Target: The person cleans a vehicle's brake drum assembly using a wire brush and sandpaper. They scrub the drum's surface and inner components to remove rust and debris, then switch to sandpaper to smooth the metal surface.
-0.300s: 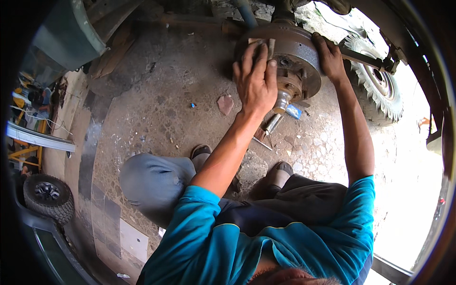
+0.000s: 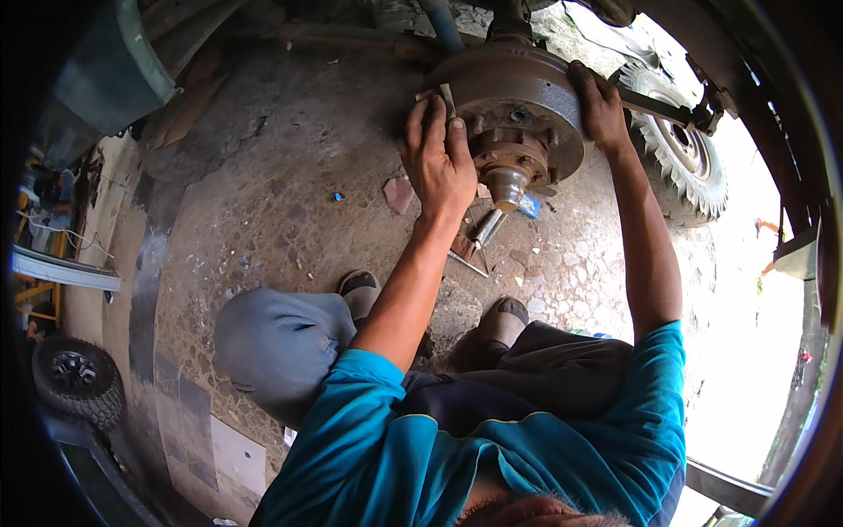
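Note:
A rusty brake drum (image 2: 502, 77) sits on an axle at the top middle, with its hub (image 2: 509, 149) and a shiny metal end (image 2: 507, 186) facing me. My left hand (image 2: 436, 171) is closed on a folded tan piece, apparently sandpaper (image 2: 449, 99), against the left side of the drum. Its fingers lie bent over the piece, thumb on the near side. My right hand (image 2: 602, 110) grips the drum's right edge, with fingers over the rim and some fingertips hidden.
Below the hub, a metal tube (image 2: 489, 227), a thin rod (image 2: 469, 264) and a blue packet (image 2: 529, 205) lie on the floor. A reddish stone (image 2: 398, 195) is to their left. A treaded wheel (image 2: 694, 158) stands right, behind a bar (image 2: 654, 105). Another wheel (image 2: 79, 378) lies far left.
My left hand has slid leftward and slightly down along the drum with the folded piece. My right hand keeps its hold on the rim. The whole view has shifted a little.

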{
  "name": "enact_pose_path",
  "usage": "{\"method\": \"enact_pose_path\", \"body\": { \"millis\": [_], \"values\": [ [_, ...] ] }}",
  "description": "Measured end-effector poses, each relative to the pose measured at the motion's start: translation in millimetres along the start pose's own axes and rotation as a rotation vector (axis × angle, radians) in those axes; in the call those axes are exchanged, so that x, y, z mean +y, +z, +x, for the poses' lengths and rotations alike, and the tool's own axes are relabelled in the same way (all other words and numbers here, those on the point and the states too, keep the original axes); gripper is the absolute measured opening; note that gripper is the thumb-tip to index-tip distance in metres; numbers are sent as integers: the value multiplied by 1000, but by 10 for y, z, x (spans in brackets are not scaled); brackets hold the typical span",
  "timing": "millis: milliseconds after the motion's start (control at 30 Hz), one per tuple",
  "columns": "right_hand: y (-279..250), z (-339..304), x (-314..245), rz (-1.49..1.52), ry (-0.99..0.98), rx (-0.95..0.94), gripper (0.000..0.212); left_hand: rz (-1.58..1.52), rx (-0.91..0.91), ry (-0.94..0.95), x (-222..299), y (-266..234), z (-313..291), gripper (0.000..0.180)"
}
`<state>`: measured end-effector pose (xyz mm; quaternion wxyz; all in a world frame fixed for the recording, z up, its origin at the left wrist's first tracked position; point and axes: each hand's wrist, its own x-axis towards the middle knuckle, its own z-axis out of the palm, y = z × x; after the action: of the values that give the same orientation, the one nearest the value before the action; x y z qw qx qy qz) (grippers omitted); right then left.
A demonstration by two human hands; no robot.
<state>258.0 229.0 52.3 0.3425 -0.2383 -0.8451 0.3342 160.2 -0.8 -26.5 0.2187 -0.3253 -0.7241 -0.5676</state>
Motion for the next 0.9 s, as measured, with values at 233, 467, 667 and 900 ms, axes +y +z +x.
{"method": "enact_pose_path", "body": {
  "millis": [233,467,667,900],
  "values": [
    [46,-19,79,8,-41,52,51,22,-74,97,337,85,92,38],
    [11,2,13,-16,-45,48,49,0,-23,-28,-25,19,133,37],
    [39,-38,42,-5,-49,71,46,31,-121,146,252,-31,229,35],
    [32,-57,29,21,-31,59,48,115,-183,40,143,-199,316,34]
  ]
}}
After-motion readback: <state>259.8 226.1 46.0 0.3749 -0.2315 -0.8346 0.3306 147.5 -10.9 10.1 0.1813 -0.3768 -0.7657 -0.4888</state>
